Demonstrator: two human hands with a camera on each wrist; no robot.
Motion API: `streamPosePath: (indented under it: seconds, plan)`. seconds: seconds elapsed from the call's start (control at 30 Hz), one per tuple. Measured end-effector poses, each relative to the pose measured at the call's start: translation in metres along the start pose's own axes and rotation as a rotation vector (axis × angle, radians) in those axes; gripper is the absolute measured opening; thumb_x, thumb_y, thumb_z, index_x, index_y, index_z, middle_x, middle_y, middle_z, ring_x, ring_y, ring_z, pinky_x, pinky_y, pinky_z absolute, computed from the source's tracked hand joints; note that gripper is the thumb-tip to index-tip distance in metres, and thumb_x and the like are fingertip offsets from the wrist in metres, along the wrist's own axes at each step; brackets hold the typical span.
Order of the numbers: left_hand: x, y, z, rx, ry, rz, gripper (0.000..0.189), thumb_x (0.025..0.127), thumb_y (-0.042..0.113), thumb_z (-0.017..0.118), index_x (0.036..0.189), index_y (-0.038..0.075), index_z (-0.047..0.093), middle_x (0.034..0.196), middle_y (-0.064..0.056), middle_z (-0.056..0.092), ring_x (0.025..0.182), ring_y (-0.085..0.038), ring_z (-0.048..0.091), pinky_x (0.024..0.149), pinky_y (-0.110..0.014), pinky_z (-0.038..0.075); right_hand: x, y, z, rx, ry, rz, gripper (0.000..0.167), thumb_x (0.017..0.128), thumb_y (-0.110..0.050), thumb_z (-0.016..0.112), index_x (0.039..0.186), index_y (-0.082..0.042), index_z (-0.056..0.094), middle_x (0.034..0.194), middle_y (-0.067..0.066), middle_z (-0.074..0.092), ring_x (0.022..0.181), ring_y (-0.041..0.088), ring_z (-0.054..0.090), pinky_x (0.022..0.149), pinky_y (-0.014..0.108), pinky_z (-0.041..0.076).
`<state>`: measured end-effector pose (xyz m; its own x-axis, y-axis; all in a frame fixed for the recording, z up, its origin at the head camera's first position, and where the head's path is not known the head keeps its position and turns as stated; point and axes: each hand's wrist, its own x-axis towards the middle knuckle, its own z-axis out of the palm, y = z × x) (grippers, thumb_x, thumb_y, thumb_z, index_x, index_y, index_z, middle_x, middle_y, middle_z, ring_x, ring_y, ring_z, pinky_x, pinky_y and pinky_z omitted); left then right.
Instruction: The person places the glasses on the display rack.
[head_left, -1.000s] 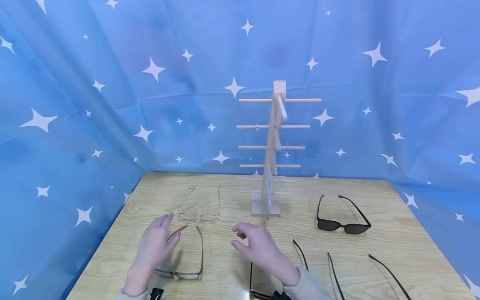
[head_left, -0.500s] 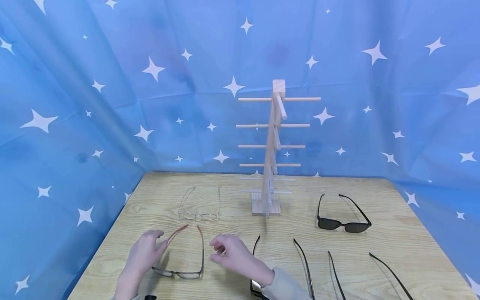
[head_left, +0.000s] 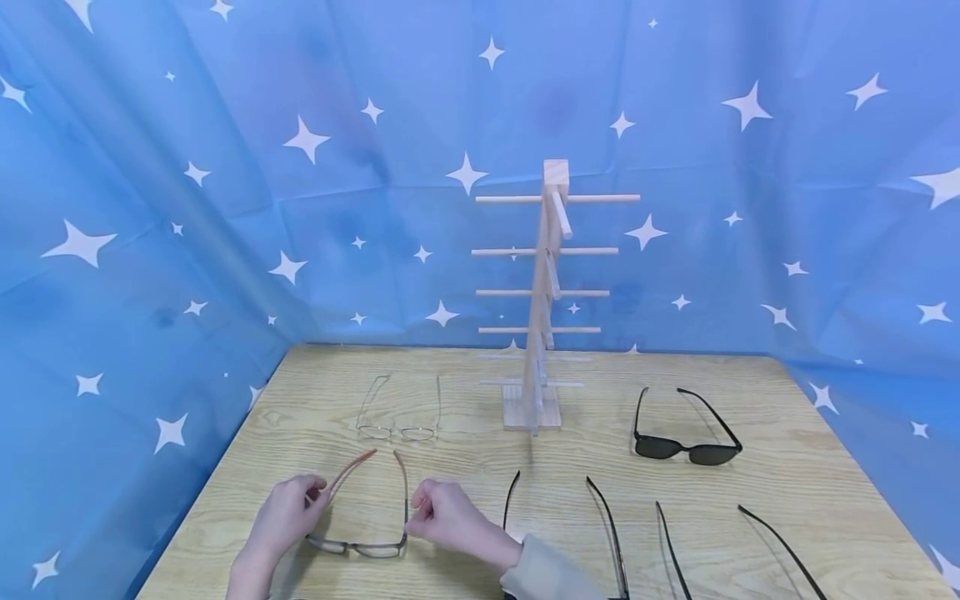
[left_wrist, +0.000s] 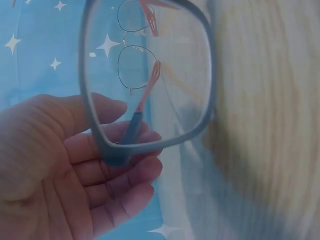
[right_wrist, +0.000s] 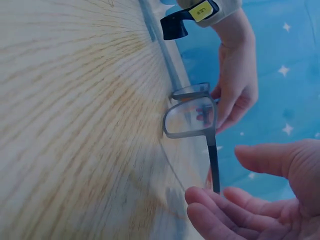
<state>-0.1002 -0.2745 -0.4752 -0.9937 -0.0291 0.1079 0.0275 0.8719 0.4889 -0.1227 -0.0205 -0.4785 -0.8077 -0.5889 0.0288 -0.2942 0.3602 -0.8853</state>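
Note:
A pair of eyeglasses (head_left: 378,550) with grey frames and reddish-brown temple tips stands on the wooden table at the front left, temples unfolded. My left hand (head_left: 285,512) is at its left temple. In the left wrist view this temple crosses in front of the index finger, and the thumb tip shows a small gap from it. My right hand (head_left: 446,512) is beside the right temple. The right wrist view shows that temple (right_wrist: 214,167) between the spread thumb and fingers of the right hand (right_wrist: 270,195), with the thumb apart from it.
A wooden rack (head_left: 538,292) with several pegs stands at the back middle. Thin wire-framed glasses (head_left: 396,433) lie behind the hands. Black sunglasses (head_left: 686,452) sit at the right. More dark glasses (head_left: 615,533) are along the front right, partly cut off or covered by the right sleeve (head_left: 555,571).
My right hand has come left and down to the right temple. The left hand has drawn back slightly along the left temple, and the grey glasses have shifted a little to the left.

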Motion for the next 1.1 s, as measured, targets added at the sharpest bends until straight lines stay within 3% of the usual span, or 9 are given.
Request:
streamPosePath:
  seconds: [0.13, 0.3, 0.5, 0.6, 0.93, 1.1]
  plan:
    - [0.000, -0.002, 0.003, -0.030, -0.030, -0.025, 0.008, 0.081, 0.003, 0.064, 0.086, -0.001, 0.069, 0.069, 0.002, 0.062, 0.062, -0.011, 0.055, 0.055, -0.026, 0.048, -0.001, -0.003, 0.002, 0.004, -0.001, 0.046, 0.019, 0.075, -0.004, 0.074, 0.084, 0.001, 0.058, 0.062, -0.003, 0.059, 0.052, -0.001, 0.049, 0.051, 0.014, 0.046]
    - [-0.001, -0.004, 0.005, -0.059, -0.013, -0.008, 0.004, 0.080, 0.000, 0.066, 0.082, 0.001, 0.069, 0.066, 0.004, 0.060, 0.058, -0.008, 0.052, 0.054, -0.023, 0.045, -0.001, -0.004, 0.005, 0.001, -0.016, 0.076, 0.015, 0.077, -0.007, 0.073, 0.080, 0.002, 0.062, 0.063, -0.001, 0.060, 0.055, 0.001, 0.052, 0.055, 0.014, 0.047]
    - [-0.001, -0.006, 0.008, -0.086, -0.004, -0.007, 0.003, 0.080, -0.001, 0.066, 0.081, 0.000, 0.069, 0.063, 0.004, 0.058, 0.057, -0.006, 0.049, 0.054, -0.022, 0.045, -0.002, -0.005, 0.009, 0.045, -0.042, 0.106, 0.015, 0.079, -0.004, 0.070, 0.067, -0.002, 0.061, 0.052, 0.004, 0.059, 0.041, 0.002, 0.048, 0.037, 0.012, 0.039]
    - [-0.001, -0.006, 0.008, -0.110, -0.008, -0.028, 0.004, 0.080, -0.002, 0.066, 0.081, 0.000, 0.070, 0.063, 0.003, 0.058, 0.056, -0.005, 0.048, 0.053, -0.020, 0.043, -0.002, -0.006, 0.011, 0.048, -0.046, 0.124, 0.019, 0.080, -0.003, 0.069, 0.064, -0.004, 0.059, 0.050, 0.007, 0.059, 0.040, 0.005, 0.050, 0.035, 0.011, 0.037]
    - [-0.003, -0.006, 0.007, -0.175, -0.034, -0.082, 0.007, 0.082, -0.001, 0.065, 0.086, -0.004, 0.070, 0.069, 0.000, 0.062, 0.058, -0.007, 0.051, 0.052, -0.020, 0.045, -0.002, -0.008, 0.016, 0.093, -0.013, 0.216, 0.025, 0.081, -0.002, 0.067, 0.058, 0.001, 0.057, 0.049, 0.011, 0.059, 0.038, 0.013, 0.054, 0.037, 0.021, 0.048]
    - [-0.007, -0.008, 0.009, -0.264, -0.039, -0.092, 0.007, 0.082, -0.002, 0.065, 0.087, -0.005, 0.070, 0.064, 0.000, 0.060, 0.049, -0.006, 0.049, 0.046, -0.020, 0.044, -0.004, -0.010, 0.017, 0.156, 0.005, 0.273, 0.025, 0.081, 0.001, 0.065, 0.057, 0.003, 0.057, 0.047, 0.010, 0.058, 0.038, 0.017, 0.057, 0.039, 0.027, 0.052]
